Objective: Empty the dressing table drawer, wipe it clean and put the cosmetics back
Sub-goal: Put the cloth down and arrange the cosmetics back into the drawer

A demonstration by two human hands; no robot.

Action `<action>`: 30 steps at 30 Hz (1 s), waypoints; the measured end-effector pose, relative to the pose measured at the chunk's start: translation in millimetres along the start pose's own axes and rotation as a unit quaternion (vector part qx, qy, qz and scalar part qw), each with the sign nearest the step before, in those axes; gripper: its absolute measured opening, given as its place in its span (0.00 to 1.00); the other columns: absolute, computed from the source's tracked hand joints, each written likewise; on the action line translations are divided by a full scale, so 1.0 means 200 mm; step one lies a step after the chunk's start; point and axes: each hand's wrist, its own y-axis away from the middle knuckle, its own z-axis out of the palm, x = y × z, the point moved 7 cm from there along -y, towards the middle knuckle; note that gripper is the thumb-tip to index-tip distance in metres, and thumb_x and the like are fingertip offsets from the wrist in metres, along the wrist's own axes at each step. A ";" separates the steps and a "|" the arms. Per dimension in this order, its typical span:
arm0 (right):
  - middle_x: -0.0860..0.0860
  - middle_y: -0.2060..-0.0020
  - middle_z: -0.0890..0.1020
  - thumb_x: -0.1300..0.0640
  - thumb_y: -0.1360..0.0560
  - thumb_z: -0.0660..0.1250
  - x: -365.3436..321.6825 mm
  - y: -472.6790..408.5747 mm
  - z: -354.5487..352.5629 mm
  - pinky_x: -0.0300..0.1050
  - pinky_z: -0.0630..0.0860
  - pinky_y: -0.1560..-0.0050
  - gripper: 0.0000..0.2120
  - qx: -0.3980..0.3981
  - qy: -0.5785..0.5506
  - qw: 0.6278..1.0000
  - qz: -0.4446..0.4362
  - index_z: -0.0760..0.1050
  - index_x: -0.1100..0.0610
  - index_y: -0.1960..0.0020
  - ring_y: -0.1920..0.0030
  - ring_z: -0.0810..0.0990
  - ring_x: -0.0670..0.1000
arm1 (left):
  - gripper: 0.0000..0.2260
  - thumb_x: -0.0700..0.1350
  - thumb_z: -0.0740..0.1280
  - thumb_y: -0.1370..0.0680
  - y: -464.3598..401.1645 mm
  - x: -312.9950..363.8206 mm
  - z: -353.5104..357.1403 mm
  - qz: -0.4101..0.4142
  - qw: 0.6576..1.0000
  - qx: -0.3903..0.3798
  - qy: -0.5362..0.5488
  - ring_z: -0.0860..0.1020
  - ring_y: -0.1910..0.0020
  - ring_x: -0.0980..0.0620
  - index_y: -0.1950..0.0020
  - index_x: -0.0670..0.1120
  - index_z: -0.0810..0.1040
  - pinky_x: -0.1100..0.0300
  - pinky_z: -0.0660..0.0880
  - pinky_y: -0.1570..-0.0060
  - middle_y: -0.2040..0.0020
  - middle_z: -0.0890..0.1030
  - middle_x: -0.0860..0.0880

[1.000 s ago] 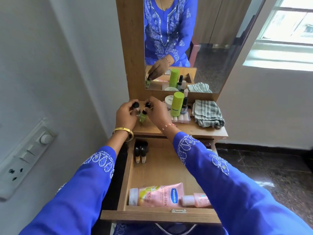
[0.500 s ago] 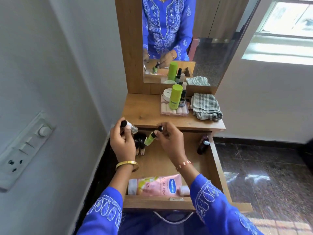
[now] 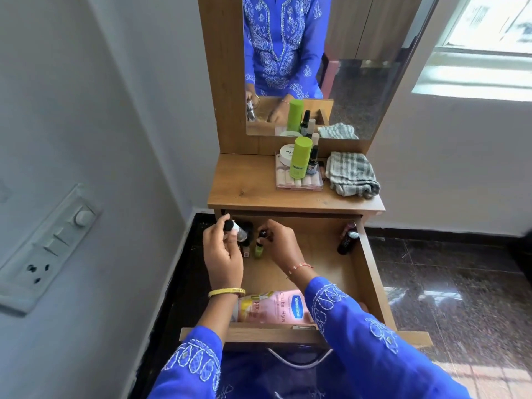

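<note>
Left hand (image 3: 223,254) grips a clear bottle (image 3: 237,230); right hand (image 3: 280,244) pinches a green bottle (image 3: 259,249) upright in the open drawer (image 3: 370,272).

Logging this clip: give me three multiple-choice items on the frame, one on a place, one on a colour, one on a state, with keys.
1. Where is the striped cloth?
A. in the drawer
B. on the tabletop
C. on the floor

2. What colour is the small bottle under the right hand?
A. green
B. red
C. blue

3. What state is the drawer in?
A. shut
B. pulled open
C. taken out

Key: 1 B, it lies beside the tall green tube. 2 A, the green bottle has a black cap. 3 B, the pink tube shows inside.
</note>
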 end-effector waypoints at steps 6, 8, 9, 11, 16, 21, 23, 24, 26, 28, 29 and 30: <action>0.56 0.51 0.83 0.65 0.28 0.68 -0.03 0.00 0.04 0.38 0.71 0.53 0.12 -0.013 0.015 1.000 -0.011 0.77 0.59 0.45 0.50 0.80 0.54 | 0.13 0.37 0.61 0.22 0.00 -0.01 0.03 0.012 0.999 -0.026 -0.016 0.73 0.51 0.53 0.38 0.38 0.74 0.80 0.68 0.53 0.46 0.75 0.39; 0.56 0.48 0.83 0.66 0.28 0.68 -0.03 0.00 0.06 0.40 0.73 0.50 0.14 -0.027 0.008 1.000 -0.012 0.77 0.59 0.43 0.48 0.80 0.53 | 0.13 0.37 0.61 0.22 0.00 -0.01 0.04 0.018 0.999 -0.034 -0.018 0.74 0.51 0.52 0.38 0.38 0.74 0.76 0.69 0.53 0.46 0.75 0.39; 0.56 0.48 0.82 0.66 0.28 0.67 -0.04 0.01 0.06 0.40 0.74 0.48 0.15 -0.032 0.007 0.999 -0.014 0.76 0.59 0.42 0.48 0.80 0.53 | 0.13 0.37 0.61 0.22 0.00 -0.01 0.04 0.020 0.999 -0.036 -0.020 0.75 0.52 0.52 0.38 0.38 0.74 0.73 0.70 0.53 0.46 0.75 0.39; 0.56 0.47 0.82 0.66 0.28 0.66 -0.05 0.02 0.05 0.41 0.75 0.46 0.15 -0.023 0.007 0.999 -0.027 0.76 0.59 0.42 0.48 0.80 0.53 | 0.13 0.37 0.62 0.22 0.01 -0.01 0.04 0.024 0.999 -0.036 -0.024 0.74 0.52 0.53 0.38 0.38 0.75 0.72 0.69 0.52 0.47 0.75 0.40; 0.55 0.49 0.80 0.68 0.29 0.66 -0.15 0.08 -0.05 0.31 0.74 0.50 0.15 0.044 -0.045 0.995 -0.080 0.77 0.60 0.43 0.51 0.80 0.49 | 0.15 0.38 0.62 0.22 0.01 -0.01 0.04 0.012 0.999 -0.040 -0.017 0.71 0.52 0.62 0.36 0.40 0.73 0.79 0.67 0.51 0.45 0.75 0.42; 0.57 0.47 0.82 0.66 0.27 0.64 -0.24 0.12 -0.04 0.39 0.72 0.48 0.15 0.014 -0.014 0.994 -0.104 0.77 0.61 0.41 0.48 0.79 0.55 | 0.19 0.40 0.64 0.23 0.02 -0.01 0.05 -0.012 0.998 -0.057 0.005 0.74 0.46 0.54 0.32 0.42 0.68 0.59 0.72 0.49 0.43 0.77 0.42; 0.57 0.47 0.82 0.65 0.27 0.63 -0.25 0.11 -0.04 0.38 0.70 0.50 0.16 0.005 -0.004 0.996 -0.086 0.76 0.61 0.40 0.47 0.79 0.56 | 0.20 0.41 0.65 0.24 0.02 -0.01 0.05 -0.025 0.998 -0.057 0.013 0.75 0.48 0.53 0.32 0.44 0.68 0.57 0.74 0.49 0.44 0.78 0.42; 0.57 0.47 0.82 0.65 0.27 0.63 -0.25 0.11 -0.04 0.37 0.70 0.51 0.16 -0.004 -0.005 0.997 -0.081 0.76 0.61 0.39 0.47 0.79 0.55 | 0.21 0.42 0.65 0.24 0.03 -0.01 0.04 -0.032 0.998 -0.056 0.016 0.75 0.48 0.53 0.31 0.44 0.68 0.58 0.74 0.50 0.44 0.78 0.42; 0.56 0.48 0.82 0.65 0.27 0.64 -0.25 0.10 -0.04 0.38 0.71 0.53 0.17 -0.022 -0.008 0.997 -0.078 0.75 0.60 0.39 0.49 0.80 0.53 | 0.21 0.42 0.66 0.24 0.03 -0.01 0.04 -0.043 0.997 -0.058 0.023 0.75 0.48 0.55 0.31 0.45 0.68 0.60 0.72 0.51 0.44 0.79 0.42; 0.56 0.50 0.83 0.64 0.28 0.66 -0.24 0.10 -0.06 0.40 0.73 0.55 0.16 -0.031 -0.003 0.997 -0.070 0.75 0.59 0.40 0.53 0.79 0.52 | 0.20 0.41 0.64 0.23 0.03 -0.01 0.04 -0.033 0.997 -0.063 0.021 0.75 0.48 0.56 0.31 0.45 0.67 0.65 0.71 0.52 0.44 0.79 0.42; 0.55 0.51 0.83 0.64 0.28 0.66 -0.23 0.10 -0.07 0.41 0.74 0.55 0.16 -0.031 -0.004 0.997 -0.063 0.75 0.59 0.41 0.54 0.79 0.51 | 0.20 0.42 0.63 0.23 0.03 0.00 0.05 -0.021 0.997 -0.068 0.018 0.75 0.48 0.57 0.31 0.45 0.67 0.69 0.71 0.54 0.45 0.79 0.43; 0.54 0.53 0.82 0.64 0.29 0.67 -0.22 0.10 -0.09 0.41 0.75 0.54 0.16 -0.027 -0.013 0.998 -0.055 0.75 0.59 0.42 0.54 0.80 0.51 | 0.19 0.43 0.62 0.22 0.04 0.01 0.05 -0.006 0.997 -0.072 0.016 0.75 0.49 0.58 0.31 0.45 0.68 0.74 0.70 0.55 0.46 0.79 0.45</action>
